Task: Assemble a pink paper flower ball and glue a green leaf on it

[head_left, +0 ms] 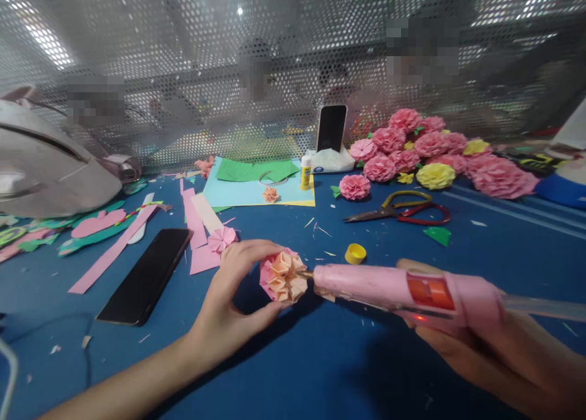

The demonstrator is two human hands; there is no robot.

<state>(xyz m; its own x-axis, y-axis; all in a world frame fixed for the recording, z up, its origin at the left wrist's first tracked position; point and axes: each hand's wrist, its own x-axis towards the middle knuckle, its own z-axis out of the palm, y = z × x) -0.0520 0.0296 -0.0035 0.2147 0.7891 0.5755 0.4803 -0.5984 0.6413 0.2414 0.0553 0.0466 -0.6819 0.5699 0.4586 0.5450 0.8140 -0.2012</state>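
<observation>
My left hand (231, 301) pinches a folded paper flower (282, 276), peach with a pink back, between thumb and fingers just above the blue table (293, 359). My right hand (485, 347) is wrapped around a pink glue gun (403, 289) that lies almost level, pointing left. Its metal nozzle touches the flower's right side. A clear glue stick (544, 308) pokes out of the gun's rear toward the right edge.
A black phone (145, 276) lies left of my left hand among pink paper strips (112, 255). Scissors (396, 211), a yellow cap (355, 253), a glue bottle (305, 173) and coloured paper sheets (256, 185) lie behind. A heap of pink and yellow paper flowers (425, 154) sits far right, by a propped phone (331, 129).
</observation>
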